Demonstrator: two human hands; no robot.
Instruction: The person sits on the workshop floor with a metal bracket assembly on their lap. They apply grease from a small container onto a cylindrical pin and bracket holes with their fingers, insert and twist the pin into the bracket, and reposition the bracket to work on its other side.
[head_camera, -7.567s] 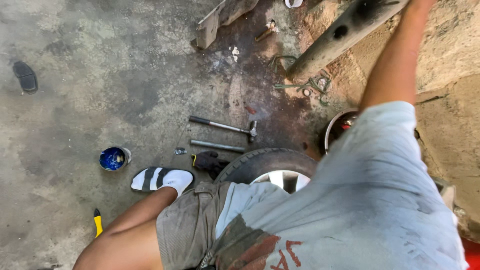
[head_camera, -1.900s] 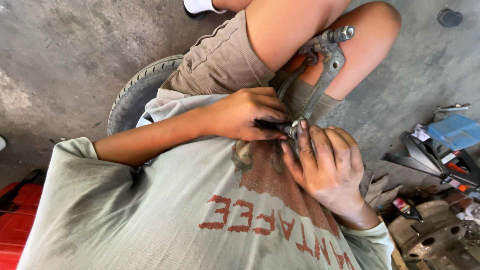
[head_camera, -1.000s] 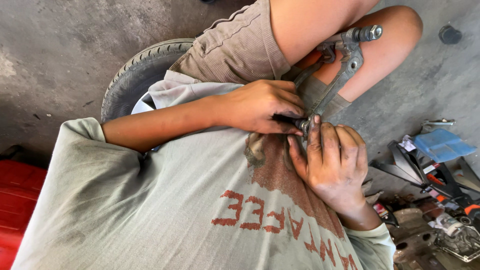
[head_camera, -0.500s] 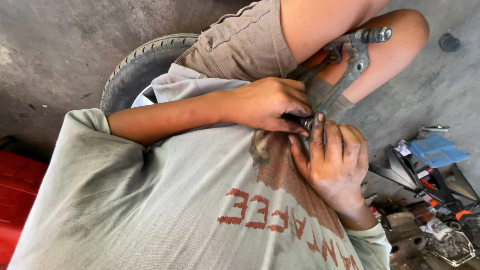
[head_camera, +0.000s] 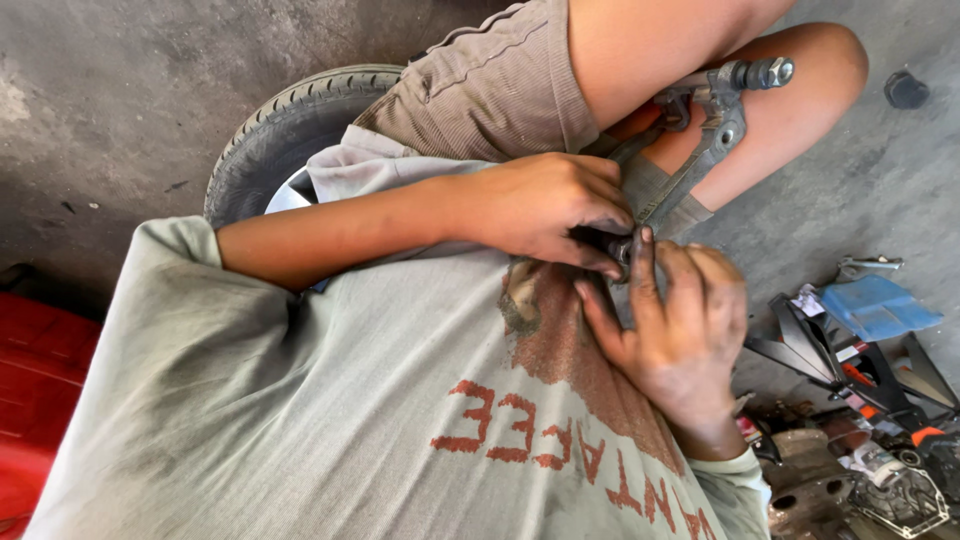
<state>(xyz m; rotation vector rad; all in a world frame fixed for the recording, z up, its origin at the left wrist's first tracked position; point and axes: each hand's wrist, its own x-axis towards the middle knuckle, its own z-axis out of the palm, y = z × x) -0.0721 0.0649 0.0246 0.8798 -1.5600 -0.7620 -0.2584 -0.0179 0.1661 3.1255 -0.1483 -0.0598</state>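
I see a grey concrete floor (head_camera: 120, 90), stained and gritty. A tyre (head_camera: 285, 130) lies on it at my left. A small dark cap (head_camera: 907, 88) sits at top right. Tools and a blue rag (head_camera: 880, 308) clutter the floor at lower right.

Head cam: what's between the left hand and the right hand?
In the head view, the lower end of the grey metal linkage arm lies between them. The left hand curls over it, and the right hand touches it with outstretched fingers.
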